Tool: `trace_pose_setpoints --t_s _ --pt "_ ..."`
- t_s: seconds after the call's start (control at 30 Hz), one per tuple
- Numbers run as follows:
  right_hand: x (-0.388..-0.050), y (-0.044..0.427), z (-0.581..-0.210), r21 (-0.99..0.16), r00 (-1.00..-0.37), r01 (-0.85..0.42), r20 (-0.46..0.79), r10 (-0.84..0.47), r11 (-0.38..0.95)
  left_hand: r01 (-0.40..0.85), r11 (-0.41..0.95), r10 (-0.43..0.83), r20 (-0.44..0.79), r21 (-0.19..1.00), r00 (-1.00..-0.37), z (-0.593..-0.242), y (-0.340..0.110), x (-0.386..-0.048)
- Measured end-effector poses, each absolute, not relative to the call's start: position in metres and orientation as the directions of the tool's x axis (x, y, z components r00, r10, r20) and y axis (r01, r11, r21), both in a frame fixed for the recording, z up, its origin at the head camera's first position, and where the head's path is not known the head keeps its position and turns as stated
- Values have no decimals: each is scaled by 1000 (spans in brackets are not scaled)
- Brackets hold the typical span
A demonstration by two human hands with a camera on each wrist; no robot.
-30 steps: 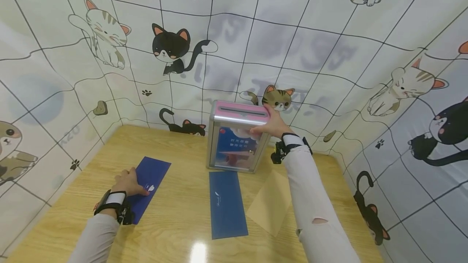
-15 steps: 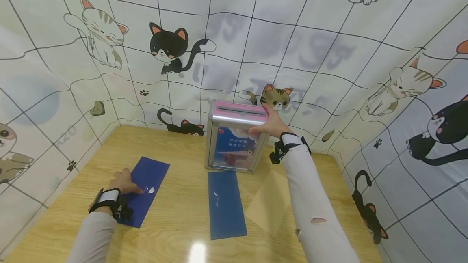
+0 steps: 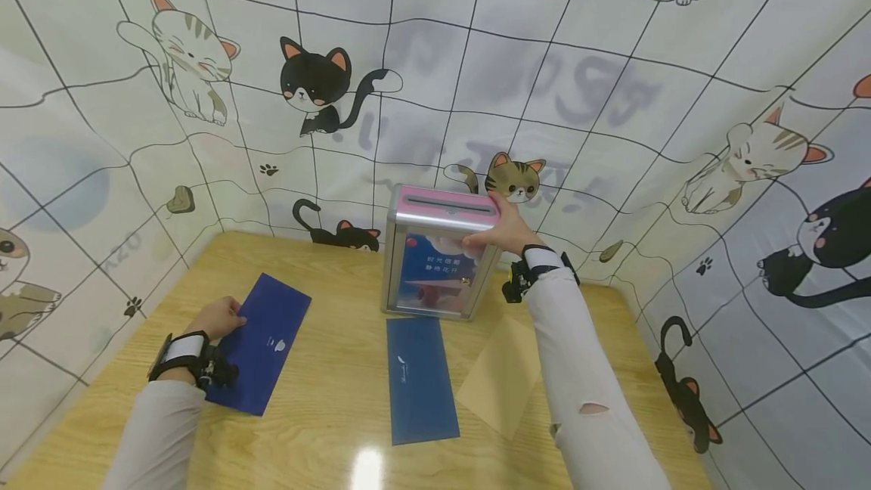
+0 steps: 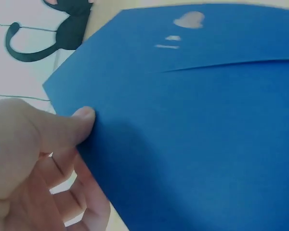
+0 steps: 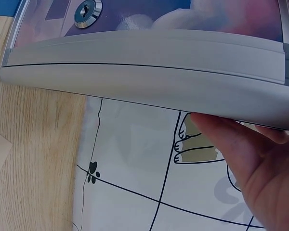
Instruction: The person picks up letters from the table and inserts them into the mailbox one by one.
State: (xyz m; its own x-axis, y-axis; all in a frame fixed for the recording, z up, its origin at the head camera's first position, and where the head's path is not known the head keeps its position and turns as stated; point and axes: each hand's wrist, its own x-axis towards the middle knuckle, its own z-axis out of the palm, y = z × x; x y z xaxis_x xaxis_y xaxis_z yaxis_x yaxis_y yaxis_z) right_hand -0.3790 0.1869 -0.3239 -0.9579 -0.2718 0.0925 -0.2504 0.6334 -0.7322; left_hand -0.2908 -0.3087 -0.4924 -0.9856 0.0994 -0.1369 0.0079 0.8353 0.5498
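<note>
At the left of the table, my left hand (image 3: 219,317) pinches the left edge of a dark blue envelope (image 3: 275,331). In the left wrist view the thumb lies on top of the envelope (image 4: 183,134) and the curled fingers are beneath. My right hand (image 3: 505,229) grips the upper right side of an upright silver box (image 3: 392,263) with a pink slotted top (image 3: 449,199) and a clear front. In the right wrist view, my right hand (image 5: 265,168) has its thumb against the box's silver frame (image 5: 149,86), near a round keyhole lock (image 5: 88,12).
A second blue envelope (image 3: 422,384) lies in front of the box on the wooden table (image 3: 327,414). A tan envelope (image 3: 500,380) lies beside it, under the right forearm's edge. A cat-patterned cloth (image 3: 435,97) hangs behind and at both sides.
My left hand has moved from lying over the dark blue envelope to its left edge and now grips it; the envelope has shifted slightly. My right hand stays on the box.
</note>
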Motion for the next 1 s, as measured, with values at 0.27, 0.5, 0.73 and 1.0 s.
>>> trace_pose_setpoints --t_s 0.27,0.5,0.73,1.0 --pt "-381 187 -324 -725 -958 -251 92 -271 641 40 819 127 -113 572 -985 -465 -304 -296" --pt "-381 188 -324 -723 -962 -237 79 -263 649 66 796 138 -74 602 -988 -445 -299 -301" --pt "-380 188 -324 -722 -960 -243 84 -267 648 68 750 139 -56 657 -989 -430 -295 -304" --pt "-380 187 -325 -723 -959 -249 91 -269 644 109 733 81 72 671 -994 -411 -295 -306"
